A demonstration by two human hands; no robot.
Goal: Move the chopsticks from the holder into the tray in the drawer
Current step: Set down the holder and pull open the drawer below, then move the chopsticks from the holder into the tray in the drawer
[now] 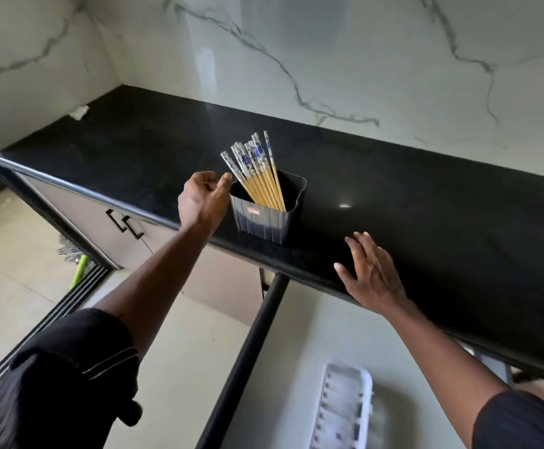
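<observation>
You're at the reach step: left hand (203,202) spread, empty beside the holder (269,215) on the bench (426,205), right hand (372,273) flat, so next pinch the chopsticks (257,171) and carry them to the near tray (345,413).

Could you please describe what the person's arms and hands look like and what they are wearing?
Both arms are bare from the upper arm down. The left hand and right hand are bare, with no gloves, rings or watch visible. Each arm ends in a short black sleeve; the left black sleeve carries thin pale stripes near its hem, while the right black sleeve looks plain.
</observation>
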